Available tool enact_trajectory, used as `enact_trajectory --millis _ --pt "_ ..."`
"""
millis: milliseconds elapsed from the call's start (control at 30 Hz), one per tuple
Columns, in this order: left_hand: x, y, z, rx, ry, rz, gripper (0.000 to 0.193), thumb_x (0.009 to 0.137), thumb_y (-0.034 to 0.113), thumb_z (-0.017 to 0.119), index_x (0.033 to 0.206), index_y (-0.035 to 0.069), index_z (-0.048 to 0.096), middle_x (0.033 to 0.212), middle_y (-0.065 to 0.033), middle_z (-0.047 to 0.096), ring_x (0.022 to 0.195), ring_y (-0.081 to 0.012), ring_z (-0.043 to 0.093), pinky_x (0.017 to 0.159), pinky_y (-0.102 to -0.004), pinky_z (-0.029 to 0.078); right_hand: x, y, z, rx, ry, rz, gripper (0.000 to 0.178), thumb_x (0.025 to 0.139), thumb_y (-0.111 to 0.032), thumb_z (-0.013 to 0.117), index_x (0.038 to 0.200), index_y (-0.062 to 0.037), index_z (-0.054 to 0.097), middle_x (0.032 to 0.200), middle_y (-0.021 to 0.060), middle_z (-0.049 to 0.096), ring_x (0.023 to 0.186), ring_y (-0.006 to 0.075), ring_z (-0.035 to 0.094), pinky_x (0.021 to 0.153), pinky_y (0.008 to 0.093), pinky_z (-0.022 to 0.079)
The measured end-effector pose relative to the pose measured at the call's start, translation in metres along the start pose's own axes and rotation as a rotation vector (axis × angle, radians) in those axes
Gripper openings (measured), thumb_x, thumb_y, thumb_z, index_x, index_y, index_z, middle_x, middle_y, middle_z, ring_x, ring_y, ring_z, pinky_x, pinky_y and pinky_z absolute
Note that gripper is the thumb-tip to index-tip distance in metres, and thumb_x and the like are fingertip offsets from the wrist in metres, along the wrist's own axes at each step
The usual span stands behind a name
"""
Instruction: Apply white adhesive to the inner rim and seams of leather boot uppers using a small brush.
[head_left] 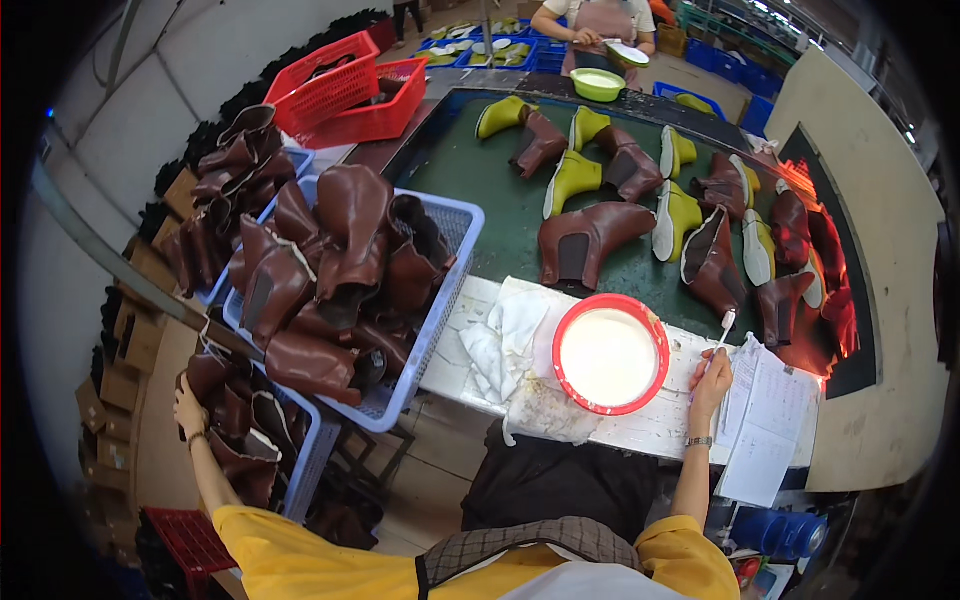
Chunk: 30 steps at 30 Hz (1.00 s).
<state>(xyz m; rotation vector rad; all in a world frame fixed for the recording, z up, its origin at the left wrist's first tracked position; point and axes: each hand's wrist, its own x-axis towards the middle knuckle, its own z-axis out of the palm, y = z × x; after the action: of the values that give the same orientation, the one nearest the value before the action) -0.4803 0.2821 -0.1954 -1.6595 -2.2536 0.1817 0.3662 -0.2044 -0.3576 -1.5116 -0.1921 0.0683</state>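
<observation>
My left hand reaches down at the far left, its fingers curled against a brown boot upper in the lower blue basket. Part of that grip is hidden. In my right hand is a slim white brush, held upright over the table's near edge. To the left of it stands a red-rimmed bowl of white liquid. On the green belt beyond lie brown boot uppers and yellow-green shoe forms with pale soles.
A large blue basket heaped with brown uppers stands left of the belt. Red crates sit behind it. A white cloth and paper sheets lie on the white ledge. A glowing red heater opening is at right. Across the belt a person works.
</observation>
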Motion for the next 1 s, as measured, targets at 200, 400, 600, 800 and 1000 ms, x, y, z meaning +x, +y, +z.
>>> enact_trajectory --millis 200,400,600,800,1000 --pt "-0.021 -0.021 -0.059 -0.365 0.718 0.139 0.056 0.092 -0.002 0.053 0.146 0.013 0.043 0.131 -0.0229 0.061 0.116 -0.0431 0.06 0.093 -0.0487 0.049 -0.007 0.003 -0.006 -0.011 -0.031 -0.02 0.04 0.11 -0.034 0.042 0.086 -0.0068 0.058 0.054 -0.0037 0.044 0.04 0.0035 0.035 0.035 0.0212 0.026" --pt "-0.099 -0.037 -0.125 -1.436 0.644 0.008 0.057 0.088 0.013 0.063 0.141 -0.005 0.048 0.123 -0.0147 0.063 0.107 -0.0179 0.06 0.095 -0.031 0.047 -0.002 0.009 -0.008 -0.067 -0.061 -0.057 0.034 0.108 -0.03 0.045 0.087 -0.0067 0.059 0.056 -0.0035 0.045 0.041 0.0042 0.037 0.036 0.0224 0.027" --pt "-0.293 0.162 -0.015 -2.274 -0.721 0.288 0.05 0.071 0.001 0.068 0.12 -0.005 0.063 0.112 -0.0128 0.063 0.093 -0.0228 0.061 0.092 -0.0359 0.051 -0.01 -0.037 0.013 -0.14 -0.283 -0.039 0.034 0.109 -0.024 0.045 0.108 -0.0003 0.068 0.069 -0.0025 0.053 0.06 0.0051 0.048 0.053 0.0221 0.038" --pt "-0.371 0.278 -0.035 -1.589 -1.881 0.722 0.066 0.068 0.009 0.077 0.129 -0.009 0.057 0.114 -0.0136 0.067 0.104 -0.0239 0.063 0.094 -0.0337 0.049 -0.04 -0.104 0.005 -0.687 -0.413 -0.494 0.017 0.094 -0.016 0.069 0.104 -0.0046 0.075 0.083 0.0064 0.062 0.071 0.0175 0.059 0.062 0.0307 0.045" --pt "-0.42 0.363 -0.152 -1.215 -1.437 1.822 0.13 0.068 0.059 0.086 0.158 -0.004 0.015 0.149 -0.0203 0.048 0.135 -0.0291 0.05 0.113 -0.0383 0.037 -0.043 -0.114 0.013 -1.022 -0.474 -0.731 0.013 0.089 -0.019 0.072 0.098 -0.011 0.077 0.086 0.0039 0.066 0.075 0.0248 0.065 0.064 0.0372 0.05"
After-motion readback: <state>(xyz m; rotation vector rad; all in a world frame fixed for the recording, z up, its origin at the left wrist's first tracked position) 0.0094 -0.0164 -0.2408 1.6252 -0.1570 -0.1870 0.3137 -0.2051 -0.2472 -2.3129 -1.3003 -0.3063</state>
